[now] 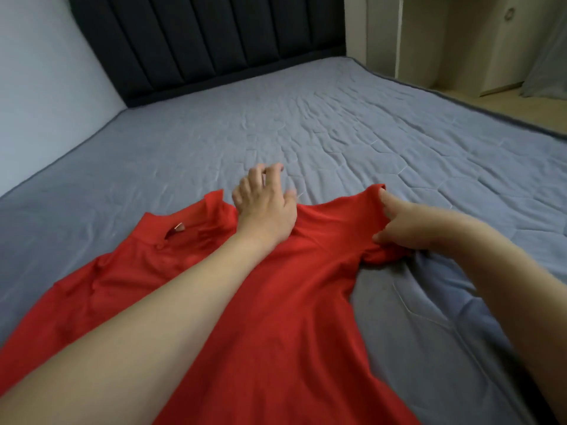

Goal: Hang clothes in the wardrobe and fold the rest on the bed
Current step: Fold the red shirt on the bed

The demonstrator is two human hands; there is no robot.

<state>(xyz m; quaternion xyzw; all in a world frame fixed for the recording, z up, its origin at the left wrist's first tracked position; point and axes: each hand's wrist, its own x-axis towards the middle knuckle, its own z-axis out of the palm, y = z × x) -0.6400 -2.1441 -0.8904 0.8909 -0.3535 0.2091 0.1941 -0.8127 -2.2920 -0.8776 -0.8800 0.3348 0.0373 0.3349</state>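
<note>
Two hands work the red shirt [270,302] at 6 o'clock on the bed [337,133]: right hand [408,227] pinching its sleeve, left hand [265,207] spread loosely, so a hard tug could bunch it.

dim, even indoor light, cool and flat. soft shadow under the right hand [408,225] on the grey bed [337,133]. slight motion blur on both hands. wide-angle bending at the edges, soft focus in the corners. no glare.
</note>
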